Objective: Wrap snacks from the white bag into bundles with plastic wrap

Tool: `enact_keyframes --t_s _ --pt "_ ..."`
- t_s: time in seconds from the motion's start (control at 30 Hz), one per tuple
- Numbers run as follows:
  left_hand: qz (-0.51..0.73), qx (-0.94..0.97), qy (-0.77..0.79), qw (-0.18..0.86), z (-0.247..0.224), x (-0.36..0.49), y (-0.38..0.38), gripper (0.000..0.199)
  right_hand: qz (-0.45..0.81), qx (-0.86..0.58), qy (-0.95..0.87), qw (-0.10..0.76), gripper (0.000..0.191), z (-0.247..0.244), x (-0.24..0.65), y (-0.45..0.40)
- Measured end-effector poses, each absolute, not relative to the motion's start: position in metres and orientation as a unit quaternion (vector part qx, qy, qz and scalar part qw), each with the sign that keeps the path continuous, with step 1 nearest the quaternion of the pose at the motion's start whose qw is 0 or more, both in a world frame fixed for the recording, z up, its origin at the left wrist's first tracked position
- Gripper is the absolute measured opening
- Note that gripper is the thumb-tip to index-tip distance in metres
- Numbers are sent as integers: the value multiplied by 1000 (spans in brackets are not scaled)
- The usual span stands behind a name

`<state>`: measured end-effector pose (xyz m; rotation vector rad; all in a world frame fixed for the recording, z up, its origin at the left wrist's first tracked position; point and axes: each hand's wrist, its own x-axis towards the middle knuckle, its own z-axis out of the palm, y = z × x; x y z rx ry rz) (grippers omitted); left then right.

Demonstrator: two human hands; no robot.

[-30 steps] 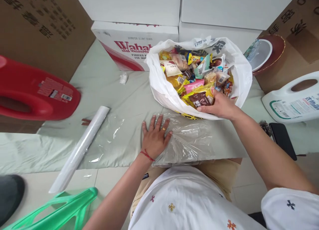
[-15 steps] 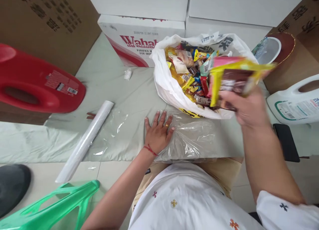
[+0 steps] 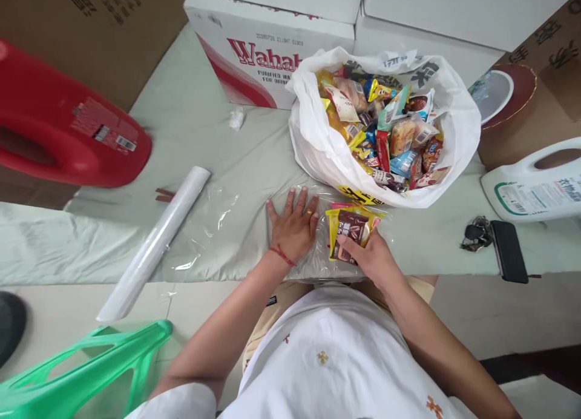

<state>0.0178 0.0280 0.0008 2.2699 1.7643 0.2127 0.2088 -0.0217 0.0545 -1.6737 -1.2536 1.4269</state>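
Note:
My left hand [image 3: 294, 226] lies flat with fingers spread on a sheet of clear plastic film [image 3: 236, 231] over the table. My right hand [image 3: 370, 252] grips a small stack of snack packets [image 3: 349, 231], a brown one on top of yellow ones, low over the film just right of my left hand. Part of a pink wrapper shows behind them. Beyond my hands stands a white plastic bag [image 3: 313, 146], its mouth wide, full of assorted wrapped snacks [image 3: 390, 128]. The film's roll [image 3: 154, 243] lies slantwise to the left.
A red jug [image 3: 91, 128] lies at the left, and a white jug [image 3: 535, 183] at the right. Near it are keys [image 3: 476, 233] and a black phone [image 3: 509, 249]. A Wahaha carton [image 3: 263, 56] stands behind. A green stool [image 3: 100, 370] is below the table's front edge.
My right hand has brought the snack packets from over the bag down and left to the film. My left hand stays flat in place. The view has shifted slightly.

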Motion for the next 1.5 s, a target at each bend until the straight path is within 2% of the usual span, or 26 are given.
enact_keyframes --t_s 0.2,0.27,0.43,0.53,0.67,0.8,0.9,1.17,1.27,1.33,1.43,1.5 --pt "94 773 611 140 4 17 28 59 254 -690 -647 201 66 47 213 -20" --pt "96 774 610 139 4 17 27 60 216 -693 -662 187 68 46 213 -25" --pt "91 779 606 133 3 18 26 63 188 -702 -649 225 72 43 214 -29" --pt "87 776 610 135 4 19 27 62 123 -688 -670 248 75 47 212 -29" --pt "78 776 610 139 7 19 27 60 49 -621 -734 270 69 59 207 -38" --pt "71 773 616 135 7 20 28 59 91 -534 -819 189 56 57 203 -51" --pt "78 766 627 120 6 22 27 61 100 -531 -827 158 50 46 203 -51" --pt "74 766 629 108 6 24 25 62 152 -493 -822 239 38 56 228 -32" --pt "65 766 631 105 6 24 26 62 113 -598 -737 295 35 61 243 -30" --pt "62 766 632 101 5 25 26 62 114 -681 -653 311 43 57 249 -27" --pt "60 766 633 96 5 25 26 63 222 -724 -590 281 54 47 250 -19" --pt "56 766 634 92 5 26 26 63 305 -717 -565 270 52 42 247 -14"
